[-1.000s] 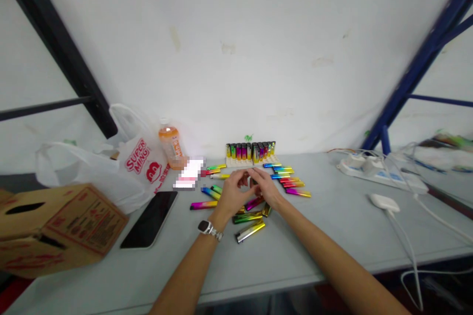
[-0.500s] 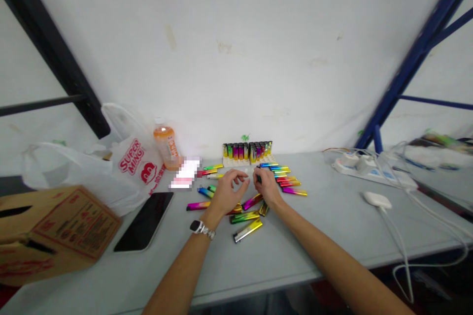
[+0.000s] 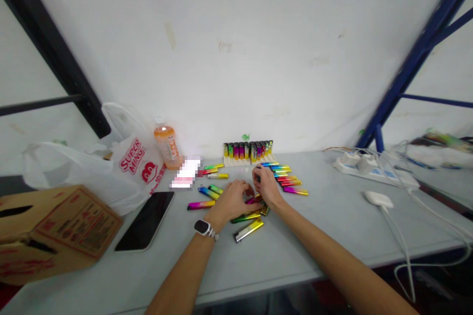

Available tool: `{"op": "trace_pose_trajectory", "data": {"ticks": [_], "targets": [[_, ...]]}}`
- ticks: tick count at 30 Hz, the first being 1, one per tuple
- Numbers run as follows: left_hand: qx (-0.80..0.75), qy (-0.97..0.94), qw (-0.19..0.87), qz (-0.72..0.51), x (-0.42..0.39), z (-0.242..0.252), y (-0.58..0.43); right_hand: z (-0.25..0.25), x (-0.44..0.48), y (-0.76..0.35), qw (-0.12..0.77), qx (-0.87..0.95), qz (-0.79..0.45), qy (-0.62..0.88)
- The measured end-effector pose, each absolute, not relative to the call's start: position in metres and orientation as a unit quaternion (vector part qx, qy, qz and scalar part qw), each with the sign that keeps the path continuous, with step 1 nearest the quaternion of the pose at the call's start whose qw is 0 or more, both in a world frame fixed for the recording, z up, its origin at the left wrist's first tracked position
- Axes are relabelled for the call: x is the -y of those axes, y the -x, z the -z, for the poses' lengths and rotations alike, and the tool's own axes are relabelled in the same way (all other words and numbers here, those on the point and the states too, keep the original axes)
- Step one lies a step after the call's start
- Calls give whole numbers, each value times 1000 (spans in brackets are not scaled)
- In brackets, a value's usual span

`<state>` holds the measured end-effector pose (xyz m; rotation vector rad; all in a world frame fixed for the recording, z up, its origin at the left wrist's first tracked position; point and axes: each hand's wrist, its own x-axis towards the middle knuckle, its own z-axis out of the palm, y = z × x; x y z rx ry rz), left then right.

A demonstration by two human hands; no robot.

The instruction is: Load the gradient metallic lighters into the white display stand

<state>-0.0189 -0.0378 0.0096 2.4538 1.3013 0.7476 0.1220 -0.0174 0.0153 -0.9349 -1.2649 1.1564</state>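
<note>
Lighters in rainbow finishes stood upright and close together in a pale tray at the back of the worktop, so that much looked already set in place, though any free slots were too small to make out. Many more lay flat and unsorted. A neat row was fanned just right of the tray, a few lay to its left, and a loose heap sat beneath the hands, with a silver-and-yellow one nearest the person. The left hand, a watch on its wrist, was lowered onto the heap with fingers bent and touching a pink lighter. Whether it gripped that lighter could not be told. The right hand hovered just beside it, fingers pinched round a small dark piece too small to identify. The grey worktop also carried a dark phone, a cardboard box, a white plastic bag, an orange drink bottle, a power strip and a white adapter with trailing cables. Behind stood a scuffed white wall, a black frame to the left and a blue one to the right.
</note>
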Motion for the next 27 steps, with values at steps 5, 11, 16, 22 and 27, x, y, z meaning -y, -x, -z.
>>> {"op": "trace_pose_trajectory", "data": {"ticks": [5,11,16,22,27], "targets": [[-454,-852,121,-230,34,-9,19,-11,13,-121,554,545,-504,377],[-492,-838,96,-214,30,-12,28,-9,-9,-130,559,625,-378,392],[-491,-839,93,-216,27,-10,31,-25,-42,-142,485,753,-165,413],[-489,-836,113,-220,24,-3,31,-53,-88,-146,365,824,-84,426],[-494,-837,103,-213,24,-4,34,-60,-110,-144,260,848,35,461]]}}
